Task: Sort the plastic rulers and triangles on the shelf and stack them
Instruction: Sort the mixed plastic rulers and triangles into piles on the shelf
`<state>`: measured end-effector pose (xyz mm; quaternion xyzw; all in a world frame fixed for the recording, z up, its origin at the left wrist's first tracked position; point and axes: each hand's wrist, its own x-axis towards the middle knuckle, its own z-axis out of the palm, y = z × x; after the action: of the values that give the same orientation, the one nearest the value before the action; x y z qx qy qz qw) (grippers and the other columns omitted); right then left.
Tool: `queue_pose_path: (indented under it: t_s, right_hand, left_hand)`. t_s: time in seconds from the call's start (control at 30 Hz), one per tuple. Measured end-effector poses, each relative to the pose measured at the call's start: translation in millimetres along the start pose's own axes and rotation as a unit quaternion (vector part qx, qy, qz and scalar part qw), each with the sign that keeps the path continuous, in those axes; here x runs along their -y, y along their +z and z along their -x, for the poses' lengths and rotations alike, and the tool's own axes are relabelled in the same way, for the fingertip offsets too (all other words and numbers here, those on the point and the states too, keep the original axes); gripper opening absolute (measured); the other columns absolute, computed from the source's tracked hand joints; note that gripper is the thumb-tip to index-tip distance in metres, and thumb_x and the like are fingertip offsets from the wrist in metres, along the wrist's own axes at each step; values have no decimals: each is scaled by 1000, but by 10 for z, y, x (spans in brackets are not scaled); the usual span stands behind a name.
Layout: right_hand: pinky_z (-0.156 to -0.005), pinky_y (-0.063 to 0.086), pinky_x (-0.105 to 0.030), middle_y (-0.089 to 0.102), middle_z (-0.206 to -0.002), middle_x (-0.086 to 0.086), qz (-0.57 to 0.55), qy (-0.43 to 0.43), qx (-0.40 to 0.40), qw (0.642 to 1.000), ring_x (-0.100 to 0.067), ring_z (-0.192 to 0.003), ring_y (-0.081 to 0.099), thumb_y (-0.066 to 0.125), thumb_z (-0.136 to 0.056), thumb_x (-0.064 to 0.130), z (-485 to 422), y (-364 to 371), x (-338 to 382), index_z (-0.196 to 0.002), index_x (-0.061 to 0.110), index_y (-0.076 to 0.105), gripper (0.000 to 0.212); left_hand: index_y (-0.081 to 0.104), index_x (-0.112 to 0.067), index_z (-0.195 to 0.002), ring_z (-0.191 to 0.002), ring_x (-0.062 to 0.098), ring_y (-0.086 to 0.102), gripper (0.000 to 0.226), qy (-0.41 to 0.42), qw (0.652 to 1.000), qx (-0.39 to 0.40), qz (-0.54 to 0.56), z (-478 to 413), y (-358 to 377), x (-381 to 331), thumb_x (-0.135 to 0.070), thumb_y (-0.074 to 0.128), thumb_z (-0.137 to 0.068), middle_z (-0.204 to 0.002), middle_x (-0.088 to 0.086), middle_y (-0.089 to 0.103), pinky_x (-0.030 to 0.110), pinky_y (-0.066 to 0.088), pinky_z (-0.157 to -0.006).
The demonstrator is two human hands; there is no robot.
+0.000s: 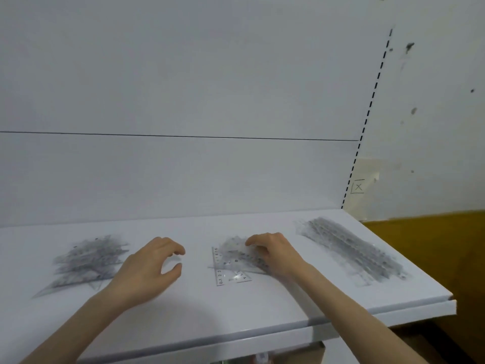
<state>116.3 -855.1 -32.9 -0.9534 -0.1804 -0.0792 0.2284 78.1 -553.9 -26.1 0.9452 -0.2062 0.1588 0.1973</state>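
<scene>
The right hand [273,254] rests bent fingers on the mixed pile [231,269] at the middle of the shelf [262,308] — whether pinching, I cannot tell — the left hand [147,269] hovers loosely curled, empty; slick clear pieces could cling and lift together.

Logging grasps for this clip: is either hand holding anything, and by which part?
The left hand holds nothing. The right hand has its fingers on top of the middle pile of rulers; whether they grip one cannot be told.
</scene>
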Motion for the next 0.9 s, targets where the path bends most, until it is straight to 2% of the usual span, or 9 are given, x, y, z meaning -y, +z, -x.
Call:
queue_pose_path:
  t_s: [0.17,0.27,0.33,0.5,0.57,0.67,0.73,0.8,0.9]
  right_hand:
    - [-100,33,-21,58,-134,4,22,4,6,1000,-15,-126,49,38,-80,-8,6,-54,1,-122,19,64,56]
    - [-104,36,-25,59,-131,4,6,-13,-36,999,-14,-126,48,36,-82,-9,-4,-78,116,-122,18,64,56]
    - [-102,37,-23,62,-127,4,-9,-35,-46,998,-13,-124,50,37,-84,-8,-41,-69,255,-120,16,65,51]
    - [-89,27,2,63,-118,15,-36,-82,-44,995,-5,-117,54,44,-89,-4,-281,95,717,-115,22,68,43]
    - [-89,28,-1,61,-114,21,-43,-109,-30,993,-6,-117,55,47,-89,-4,-437,221,991,-114,23,68,42]
    - [-88,31,-8,59,-112,22,-43,-161,-9,986,-7,-115,55,48,-89,-2,-667,439,1493,-114,24,68,41]
    - [-85,31,-5,61,-117,17,-39,-189,11,981,-7,-116,54,48,-90,0,-824,602,1871,-115,25,67,40]
    - [-84,30,0,62,-120,12,-45,-211,29,976,-7,-116,54,47,-92,2,-975,777,2275,-115,25,67,39]
    - [-83,34,-11,63,-121,10,-62,-222,46,972,-8,-112,54,48,-92,5,-1193,1080,2923,-116,25,67,36]
  left_hand:
    - [54,-40,-104,-97,-16,43,51,-6,1000,3,-2,-9,-33,6,-61,24,-68,-104,-31,48,11,37,-70]
    - [55,-38,-105,-99,-10,42,52,-6,1000,13,-5,-18,-62,24,-61,23,-69,-102,-33,44,23,44,-82]
    - [56,-35,-104,-101,-9,40,53,-11,1000,12,-3,-2,-101,62,-59,24,-69,-99,-34,43,26,43,-87]
    - [61,-25,-105,-102,-4,40,55,-31,999,-5,-8,203,-340,279,-56,28,-73,-104,-20,51,22,38,-88]
    - [62,-24,-107,-108,2,43,43,-61,998,-15,-20,362,-530,472,-50,41,-80,-110,-15,54,23,39,-89]
    - [62,-23,-108,-108,4,45,25,-100,993,-45,-33,662,-866,830,-35,54,-87,-108,-13,52,22,39,-85]
    - [61,-24,-108,-107,2,44,23,-130,990,-53,-34,899,-1082,1114,-34,53,-88,-107,-14,52,23,40,-89]
    - [61,-27,-105,-106,-1,42,31,-156,986,-52,-38,1121,-1282,1410,-45,46,-84,-107,-18,52,27,41,-93]
    - [61,-29,-105,-106,-2,41,25,-194,979,-51,-46,1459,-1582,1941,-41,53,-85,-108,-19,51,27,40,-95]
